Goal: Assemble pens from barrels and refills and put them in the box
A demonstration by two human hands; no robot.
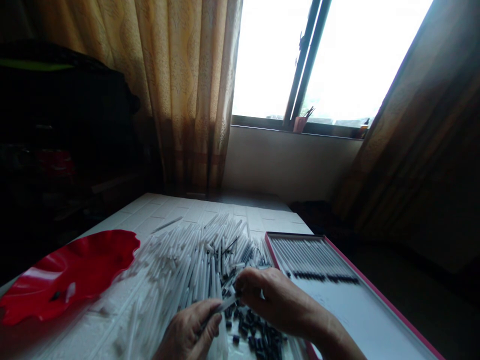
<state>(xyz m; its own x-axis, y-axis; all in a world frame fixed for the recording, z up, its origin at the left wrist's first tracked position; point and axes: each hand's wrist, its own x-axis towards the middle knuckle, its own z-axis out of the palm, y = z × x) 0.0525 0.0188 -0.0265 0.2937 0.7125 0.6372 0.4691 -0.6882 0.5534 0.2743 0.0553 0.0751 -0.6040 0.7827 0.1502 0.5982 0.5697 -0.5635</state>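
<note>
My left hand (193, 327) is closed around a whitish translucent pen barrel (227, 302), which points up and to the right. At the barrel's far end, the fingers of my right hand (268, 297) pinch a small dark piece, mostly hidden by the fingertips. Below my right hand lies a heap of short black pen caps (258, 332). Beyond and left of both hands spreads a big loose pile of pale pen barrels (187, 255), with thin dark refills (227, 250) among them.
On the right is a shallow red-rimmed tray (390, 305), with a row of black-ended pens (311, 255) across its far part. A red wavy-edged plate (86, 260) sits at the left of the white brick-patterned table (270, 218). Curtains (187, 90) and a window stand behind.
</note>
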